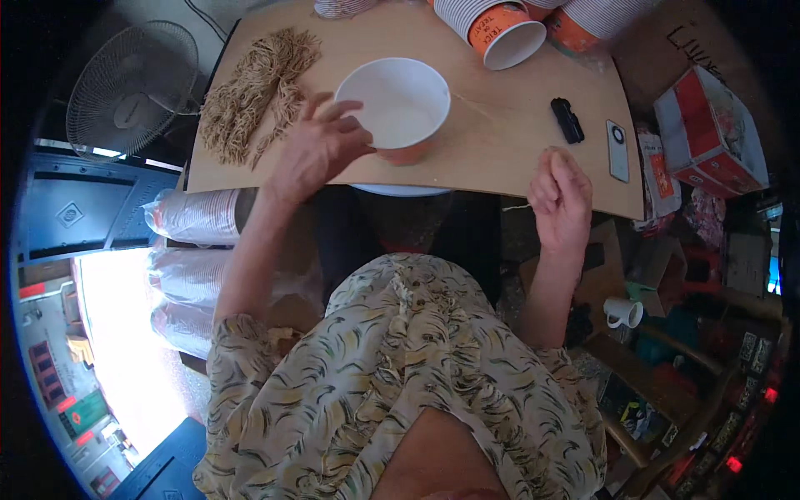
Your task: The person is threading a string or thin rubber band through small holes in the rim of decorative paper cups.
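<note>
A white-lined paper bucket with an orange outside stands upright near the table's front edge. My left hand is at its near left side, fingers bent and apart; I cannot tell whether they touch the rim. Over the table's front edge, right of the bucket, my right hand is closed with the fingertips pressed together. Whatever may be in them is too small to make out. A heap of tan twisted cords lies left of the bucket.
Nested stacks of orange printed buckets lie at the table's back right. A black object and a phone-like white slab lie at the right. A fan stands left. Wrapped stacks sit below the table; a white mug is at right.
</note>
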`<state>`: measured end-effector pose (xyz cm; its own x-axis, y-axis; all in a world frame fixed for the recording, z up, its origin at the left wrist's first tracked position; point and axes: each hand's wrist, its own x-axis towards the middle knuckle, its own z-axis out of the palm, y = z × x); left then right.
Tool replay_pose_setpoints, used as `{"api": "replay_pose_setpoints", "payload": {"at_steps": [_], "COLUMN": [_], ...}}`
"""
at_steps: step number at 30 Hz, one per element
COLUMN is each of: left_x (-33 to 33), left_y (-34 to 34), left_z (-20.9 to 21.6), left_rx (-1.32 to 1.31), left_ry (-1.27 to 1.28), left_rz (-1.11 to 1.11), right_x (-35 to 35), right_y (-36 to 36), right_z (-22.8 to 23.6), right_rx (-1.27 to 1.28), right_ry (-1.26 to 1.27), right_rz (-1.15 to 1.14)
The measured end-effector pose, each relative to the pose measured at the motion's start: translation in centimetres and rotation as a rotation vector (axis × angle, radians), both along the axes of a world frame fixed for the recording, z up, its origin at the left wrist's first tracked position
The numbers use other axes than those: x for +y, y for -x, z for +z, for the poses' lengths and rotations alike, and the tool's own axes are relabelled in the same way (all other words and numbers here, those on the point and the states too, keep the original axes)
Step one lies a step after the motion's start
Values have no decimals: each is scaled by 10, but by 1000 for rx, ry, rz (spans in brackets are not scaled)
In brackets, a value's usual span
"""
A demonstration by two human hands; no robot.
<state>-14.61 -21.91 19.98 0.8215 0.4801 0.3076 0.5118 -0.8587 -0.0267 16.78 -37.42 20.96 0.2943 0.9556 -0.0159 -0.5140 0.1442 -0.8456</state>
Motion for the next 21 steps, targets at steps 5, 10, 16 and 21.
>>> {"api": "replay_pose_setpoints", "payload": {"at_steps": [5,10,16,21], "left_x": [-20,-34,-82,-104], "left_y": [-54,-88,-75,-71], "left_z": [-23,-30,-36,-53], "left_rx": [-169,-482,-952,-994], "left_ry": [96,136,1213,1696], "left_rz": [153,210,223,133], "right_x": [9,21,48,53], "right_y": [37,57,57,62], "right_z": [-10,-26,-43,-55], "right_rx": [74,439,694,715], "right_ry": [137,97,6,-26], "right_rz": [148,264,256,255]}}
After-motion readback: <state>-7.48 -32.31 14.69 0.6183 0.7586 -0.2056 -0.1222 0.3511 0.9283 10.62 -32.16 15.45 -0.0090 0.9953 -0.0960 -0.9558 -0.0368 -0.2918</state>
